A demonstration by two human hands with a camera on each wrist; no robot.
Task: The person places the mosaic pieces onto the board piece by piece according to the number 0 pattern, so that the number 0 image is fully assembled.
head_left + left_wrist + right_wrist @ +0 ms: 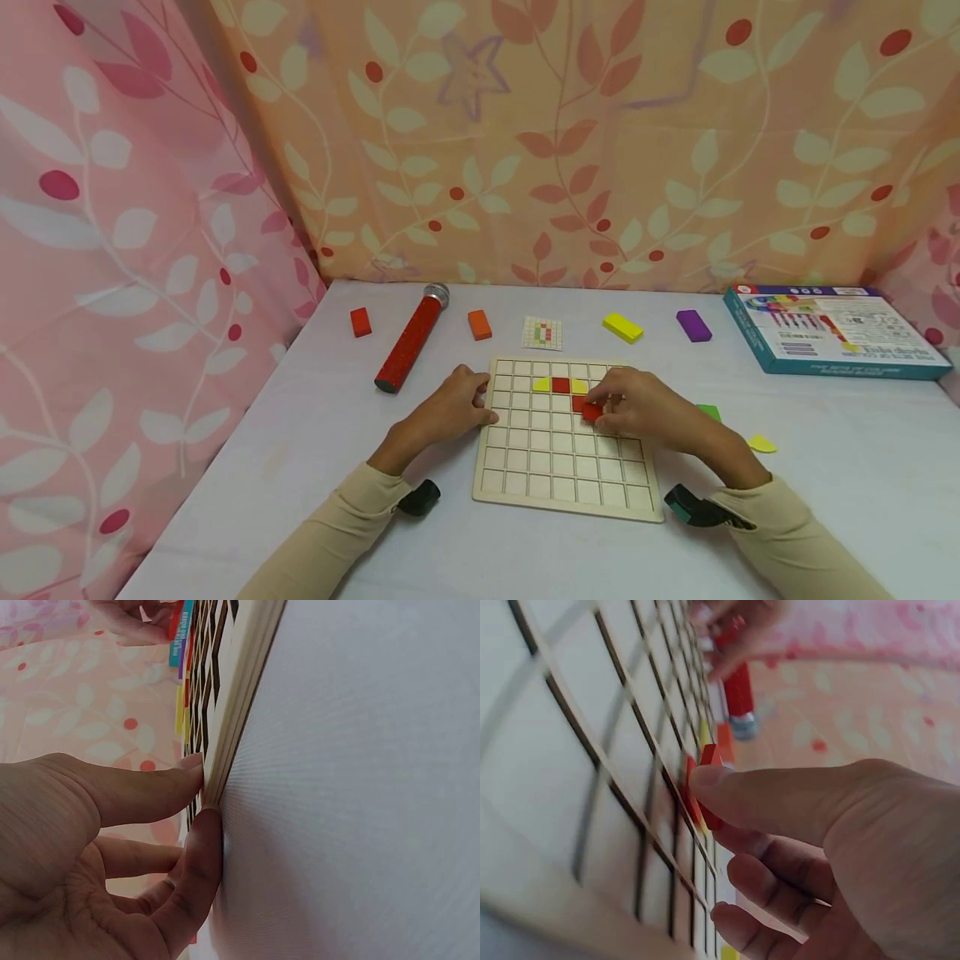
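A wooden grid board [525, 483] lies on the white table. My left hand [450, 406] pinches its left edge, the thumb [161, 791] on the grid side and a finger at the edge below. Over the upper right part of the board, my right hand [645, 408] pinches a red square tile [592, 413] between thumb and fingers. In the right wrist view this tile [709, 787] is tilted, close over the grid. Another red tile [578, 403] sits right beside it. Above, a red tile [560, 385] stands between two yellow curved pieces [541, 385].
Behind the board lie a red microphone [408, 342], a small pattern card [534, 333] and red [361, 322], orange [479, 325], yellow [622, 327] and purple [693, 326] blocks. A game box [847, 333] is at back right. Green [708, 412] and yellow [762, 443] pieces lie by my right forearm.
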